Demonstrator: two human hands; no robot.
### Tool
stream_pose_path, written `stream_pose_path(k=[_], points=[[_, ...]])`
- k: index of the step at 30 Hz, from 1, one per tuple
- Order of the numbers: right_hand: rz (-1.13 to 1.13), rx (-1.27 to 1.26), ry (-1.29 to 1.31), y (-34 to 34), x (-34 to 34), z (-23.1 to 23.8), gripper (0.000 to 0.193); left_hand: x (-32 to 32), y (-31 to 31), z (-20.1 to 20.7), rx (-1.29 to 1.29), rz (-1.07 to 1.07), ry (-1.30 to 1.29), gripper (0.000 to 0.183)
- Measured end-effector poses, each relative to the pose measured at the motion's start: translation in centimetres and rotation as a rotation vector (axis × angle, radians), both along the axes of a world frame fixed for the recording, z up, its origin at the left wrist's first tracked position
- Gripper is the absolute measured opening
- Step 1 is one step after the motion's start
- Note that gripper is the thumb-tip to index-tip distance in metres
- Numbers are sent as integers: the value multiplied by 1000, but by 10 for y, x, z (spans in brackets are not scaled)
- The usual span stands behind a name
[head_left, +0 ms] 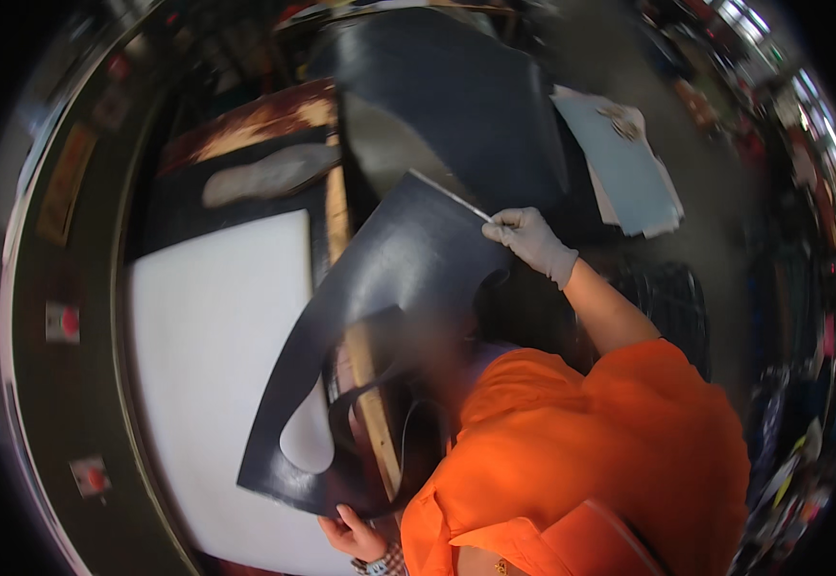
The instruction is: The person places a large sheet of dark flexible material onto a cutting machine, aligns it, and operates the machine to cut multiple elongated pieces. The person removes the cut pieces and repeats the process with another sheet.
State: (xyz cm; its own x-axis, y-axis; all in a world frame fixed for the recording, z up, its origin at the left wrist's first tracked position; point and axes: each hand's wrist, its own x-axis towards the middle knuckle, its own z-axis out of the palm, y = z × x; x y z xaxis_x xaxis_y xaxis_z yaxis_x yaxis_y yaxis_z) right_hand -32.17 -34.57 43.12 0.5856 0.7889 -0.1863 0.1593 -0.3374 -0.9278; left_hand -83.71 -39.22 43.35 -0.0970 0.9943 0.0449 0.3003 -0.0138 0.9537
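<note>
A large glossy dark sheet with rounded cut-outs slants across the middle, partly above the white board. Through one sole-shaped opening the board shows white. My right hand, in a pale grey glove, is closed at the sheet's far right corner, where a thin pale strip runs along the edge. Bare and lower down, my left hand has its fingers curled at the sheet's near edge; part of its grip is hidden. An orange sleeve covers my right upper arm.
A wooden strip runs along the board's right side. Beyond it lies a pale sole-shaped piece. More dark sheet is piled at the far side, beside light blue sheets. A dark machine frame with red buttons stands at left.
</note>
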Motion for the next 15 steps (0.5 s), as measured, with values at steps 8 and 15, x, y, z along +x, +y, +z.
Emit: stream_pose_path(k=[8, 15], points=[[-630, 349, -377, -162, 137, 62, 18, 201, 82, 29, 256, -570, -86, 26], [-778, 323, -608, -461, 234, 216, 55, 347, -2, 55, 187, -1208, -571, 36]])
